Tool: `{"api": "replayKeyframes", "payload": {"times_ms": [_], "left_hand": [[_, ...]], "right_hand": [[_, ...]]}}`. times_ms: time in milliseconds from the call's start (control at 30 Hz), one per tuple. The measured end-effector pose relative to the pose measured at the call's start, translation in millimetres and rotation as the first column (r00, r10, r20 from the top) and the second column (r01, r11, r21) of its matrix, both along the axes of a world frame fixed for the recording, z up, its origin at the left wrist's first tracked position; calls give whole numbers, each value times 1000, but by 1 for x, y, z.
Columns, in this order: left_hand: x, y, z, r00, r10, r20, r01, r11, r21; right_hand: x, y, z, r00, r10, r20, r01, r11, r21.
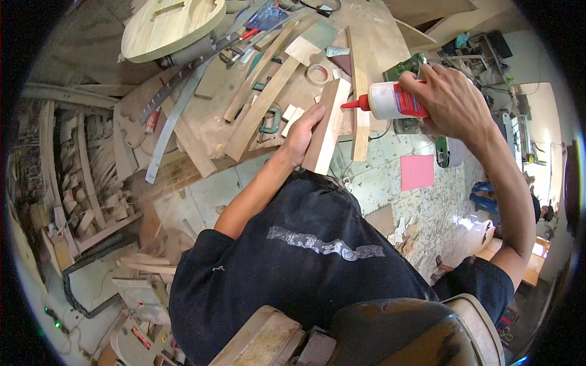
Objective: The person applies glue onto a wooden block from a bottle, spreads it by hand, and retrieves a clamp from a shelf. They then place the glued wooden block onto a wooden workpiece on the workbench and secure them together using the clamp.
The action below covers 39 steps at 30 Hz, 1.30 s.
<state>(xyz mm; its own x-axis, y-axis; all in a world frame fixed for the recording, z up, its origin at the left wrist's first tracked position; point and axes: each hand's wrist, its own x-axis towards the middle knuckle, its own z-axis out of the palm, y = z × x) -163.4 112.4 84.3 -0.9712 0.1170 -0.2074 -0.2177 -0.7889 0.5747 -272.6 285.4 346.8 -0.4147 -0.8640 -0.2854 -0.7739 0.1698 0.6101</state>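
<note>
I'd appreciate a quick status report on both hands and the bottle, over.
Left hand holding wood piece. Right hand gripping bottle, red nozzle towards wood. Nothing visible between them.

One red-tipped bottle (390, 100), one tape roll (310, 74) and one pink sheet (417, 172) show.

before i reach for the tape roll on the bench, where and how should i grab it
Probably from above, pinching the left side of the tape roll's ring, one fingertip in the hole: it lies flat, hole up, and the wooden block in the left hand crowds its right.
</note>
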Motion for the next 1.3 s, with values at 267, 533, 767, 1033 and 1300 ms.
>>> {"api": "replayKeyframes", "payload": {"times_ms": [267,533,767,1033,1300], "left_hand": [[6,3,12,1000,-8,-30,7,999,-45],[8,4,24,1000,3,-14,-4,998,-65],[1,6,18,997,72,3,-71,994,-86],[-7,8,22,998,60,31,-61,997,40],[-13,7,26,998,38,44,-44,989,139]], "right_hand": [[-15,2,7,999,-35,-30,35,999,-16],[-22,4,17,994,-4,-111,4,1000,-3],[-21,4,28,989,67,-129,-71,997,-27],[4,-5,44,971,132,-199,-138,990,-15],[29,-10,51,982,113,-152,-112,994,13]]}}
